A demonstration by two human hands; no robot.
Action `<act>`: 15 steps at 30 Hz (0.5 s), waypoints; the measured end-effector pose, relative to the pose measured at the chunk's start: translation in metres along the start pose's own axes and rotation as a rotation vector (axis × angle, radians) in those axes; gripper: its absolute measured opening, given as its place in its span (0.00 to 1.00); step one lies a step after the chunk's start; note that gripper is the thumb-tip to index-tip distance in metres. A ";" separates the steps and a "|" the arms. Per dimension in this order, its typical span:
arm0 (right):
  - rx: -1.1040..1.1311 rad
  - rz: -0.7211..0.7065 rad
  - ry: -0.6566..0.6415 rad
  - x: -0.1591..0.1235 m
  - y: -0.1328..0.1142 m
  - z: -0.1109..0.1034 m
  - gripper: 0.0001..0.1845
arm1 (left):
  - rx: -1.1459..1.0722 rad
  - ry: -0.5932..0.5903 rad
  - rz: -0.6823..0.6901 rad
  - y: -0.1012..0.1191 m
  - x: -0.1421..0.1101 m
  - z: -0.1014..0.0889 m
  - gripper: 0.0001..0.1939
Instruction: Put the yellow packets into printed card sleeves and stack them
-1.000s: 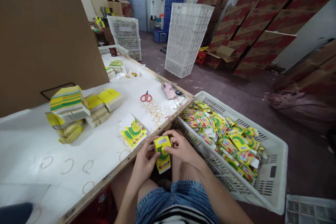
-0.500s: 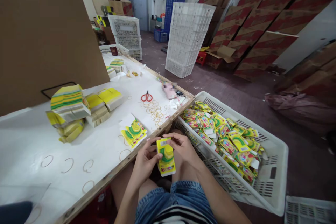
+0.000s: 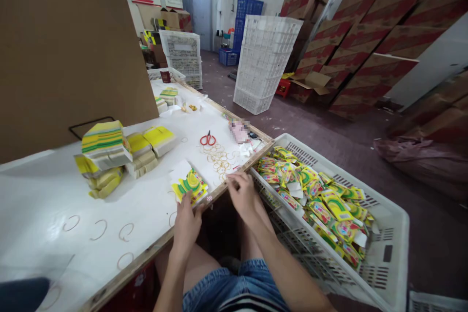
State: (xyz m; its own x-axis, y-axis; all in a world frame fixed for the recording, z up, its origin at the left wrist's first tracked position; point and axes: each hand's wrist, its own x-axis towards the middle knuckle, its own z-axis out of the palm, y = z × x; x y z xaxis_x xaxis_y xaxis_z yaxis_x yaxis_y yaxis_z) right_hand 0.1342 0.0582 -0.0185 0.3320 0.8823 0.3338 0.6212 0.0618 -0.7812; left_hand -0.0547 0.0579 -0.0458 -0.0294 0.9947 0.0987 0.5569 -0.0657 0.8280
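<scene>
Leaning its fingertips on the near edge of a small pile of flat yellow-and-green printed cartons (image 3: 190, 185), the left hand (image 3: 187, 222) comes over the wooden rim of the white table (image 3: 146, 204), as the head view has it. Those fingers are slightly bent, the thumb apart from them; from here I can't tell whether they grip a carton. The right hand (image 3: 243, 196) is over by the table's edge, fingers curled in toward the thumb, and I can't make out whether anything is pinched there. Just past it lie scattered rubber bands (image 3: 218, 160), with red-handled scissors (image 3: 208, 137) beyond them. To the person's right, beside the table, a white plastic crate (image 3: 397, 234) holds a heap of small yellow boxes (image 3: 321, 204). Across the tabletop, on the left, sit thick stacks of yellow-topped cartons (image 3: 104, 142) near a brown cardboard panel (image 3: 73, 58).
</scene>
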 end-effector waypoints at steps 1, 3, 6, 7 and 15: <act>0.002 0.017 -0.071 0.003 -0.005 0.019 0.09 | -0.002 0.003 0.001 -0.002 -0.001 0.001 0.22; 0.012 0.046 -0.150 0.009 -0.016 0.052 0.06 | -0.021 0.003 -0.001 -0.005 -0.002 0.003 0.21; 0.054 0.096 -0.196 0.018 -0.027 0.083 0.02 | -0.055 0.004 -0.004 -0.006 -0.001 0.000 0.19; 0.079 0.112 -0.202 0.019 -0.028 0.086 0.02 | -0.068 0.009 -0.005 -0.006 -0.001 -0.001 0.18; 0.473 0.204 -0.233 -0.004 -0.013 0.049 0.11 | -0.651 0.048 -0.103 0.008 0.000 -0.017 0.27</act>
State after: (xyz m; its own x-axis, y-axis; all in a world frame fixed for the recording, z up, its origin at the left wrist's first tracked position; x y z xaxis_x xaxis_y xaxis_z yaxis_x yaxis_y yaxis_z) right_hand 0.0905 0.0768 -0.0354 0.2130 0.9747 0.0680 0.1573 0.0345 -0.9870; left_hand -0.0646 0.0564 -0.0302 -0.1005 0.9949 0.0133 -0.0660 -0.0200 0.9976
